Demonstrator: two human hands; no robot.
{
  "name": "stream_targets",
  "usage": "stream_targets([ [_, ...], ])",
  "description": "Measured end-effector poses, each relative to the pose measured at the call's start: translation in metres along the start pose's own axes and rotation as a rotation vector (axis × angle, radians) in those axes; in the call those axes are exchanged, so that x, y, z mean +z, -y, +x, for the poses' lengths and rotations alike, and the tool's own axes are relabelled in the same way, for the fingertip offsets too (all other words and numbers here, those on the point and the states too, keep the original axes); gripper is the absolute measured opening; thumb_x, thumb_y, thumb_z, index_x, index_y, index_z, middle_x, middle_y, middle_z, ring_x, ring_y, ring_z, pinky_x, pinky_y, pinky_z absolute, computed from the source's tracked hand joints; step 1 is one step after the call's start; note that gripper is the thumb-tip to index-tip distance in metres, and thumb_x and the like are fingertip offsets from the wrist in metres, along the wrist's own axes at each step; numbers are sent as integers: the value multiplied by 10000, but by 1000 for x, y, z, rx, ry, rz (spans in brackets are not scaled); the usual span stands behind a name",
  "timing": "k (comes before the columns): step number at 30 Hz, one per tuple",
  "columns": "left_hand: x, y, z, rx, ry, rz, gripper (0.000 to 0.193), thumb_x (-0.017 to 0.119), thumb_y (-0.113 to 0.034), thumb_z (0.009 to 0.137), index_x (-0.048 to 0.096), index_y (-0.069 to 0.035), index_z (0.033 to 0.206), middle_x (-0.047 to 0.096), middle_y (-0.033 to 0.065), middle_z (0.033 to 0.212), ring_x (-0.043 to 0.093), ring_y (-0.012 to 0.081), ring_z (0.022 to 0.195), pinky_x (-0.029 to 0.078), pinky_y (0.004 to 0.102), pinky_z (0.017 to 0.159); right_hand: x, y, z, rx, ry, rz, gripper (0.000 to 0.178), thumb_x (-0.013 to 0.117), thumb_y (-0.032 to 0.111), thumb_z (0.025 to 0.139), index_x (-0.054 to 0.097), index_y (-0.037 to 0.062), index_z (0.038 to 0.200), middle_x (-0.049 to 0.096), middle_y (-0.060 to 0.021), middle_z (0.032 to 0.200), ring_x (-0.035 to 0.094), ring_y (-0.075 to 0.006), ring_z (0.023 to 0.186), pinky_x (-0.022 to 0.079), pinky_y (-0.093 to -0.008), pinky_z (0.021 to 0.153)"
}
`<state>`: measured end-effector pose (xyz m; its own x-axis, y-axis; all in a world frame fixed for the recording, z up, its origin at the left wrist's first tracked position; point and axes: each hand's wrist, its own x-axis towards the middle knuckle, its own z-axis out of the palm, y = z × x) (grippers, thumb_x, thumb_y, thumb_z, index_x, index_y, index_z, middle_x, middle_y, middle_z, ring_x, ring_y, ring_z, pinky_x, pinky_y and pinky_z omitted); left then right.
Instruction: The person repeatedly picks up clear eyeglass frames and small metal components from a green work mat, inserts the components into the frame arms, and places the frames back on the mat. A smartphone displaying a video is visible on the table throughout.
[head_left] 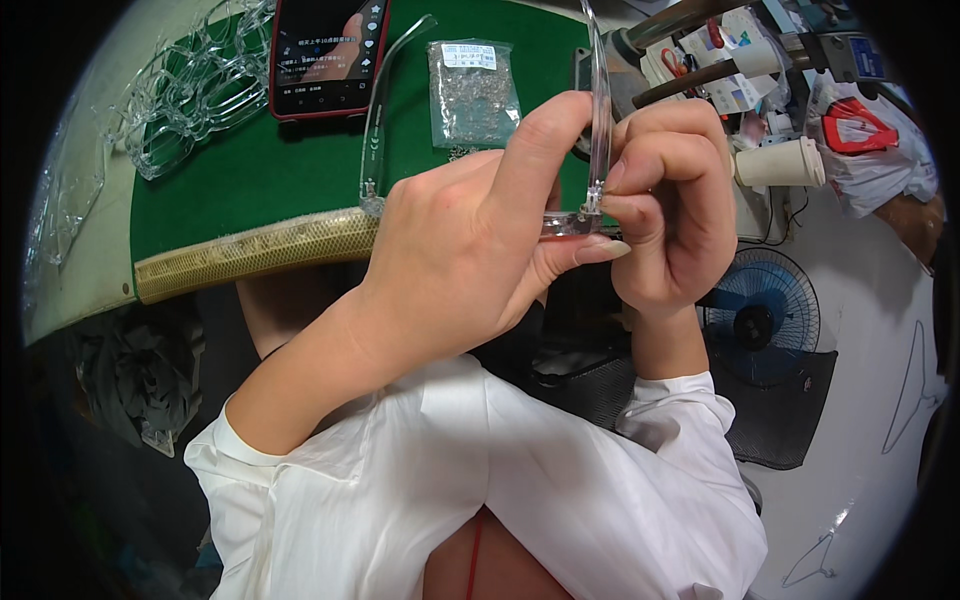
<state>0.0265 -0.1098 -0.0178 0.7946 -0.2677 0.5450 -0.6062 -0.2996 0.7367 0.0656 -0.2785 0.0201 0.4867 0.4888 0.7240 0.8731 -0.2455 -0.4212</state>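
Observation:
My left hand [450, 240] is closed on a clear plastic eyeglass frame [600, 90], thumb and forefinger around its right front corner. Both temples of the frame are unfolded and point away from me; most of the front is hidden behind this hand. At the right hinge, the thumb and fingertips of my right hand [685, 200] are pinched together. Whatever they may hold is too small to make out. Just beyond my left hand, a small clear bag of tiny metal parts [475, 105] with a white label lies on the green mat [230, 190].
A tangle of clear eyeglass frames [190, 95] lies at the far left, beside a phone [320, 65] in a red case. Gold mesh trim [260, 262] runs along the table's near edge. To the right are metal bars, a white cup [780, 165] and a floor fan [757, 325].

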Motion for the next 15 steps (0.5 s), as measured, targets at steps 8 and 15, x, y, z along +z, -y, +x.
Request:
stream_targets([
  [8,5,5,-2,13,-53,26,688,637,-366,857,329,20,1335,648,168,1044,680,295,828,518,304,685,9,0,-5,80,-47,154,113,635,63,839,556,-15,859,567,-70,792,482,-121,648,371,-205,486],
  [15,2,-2,-4,-131,72,-248,665,637,-303,867,305,3,1355,651,186,1032,683,286,853,518,296,711,3,-2,-5,122,-31,202,123,669,75,806,583,-11,816,568,-64,794,501,-121,679,393,-205,564],
])
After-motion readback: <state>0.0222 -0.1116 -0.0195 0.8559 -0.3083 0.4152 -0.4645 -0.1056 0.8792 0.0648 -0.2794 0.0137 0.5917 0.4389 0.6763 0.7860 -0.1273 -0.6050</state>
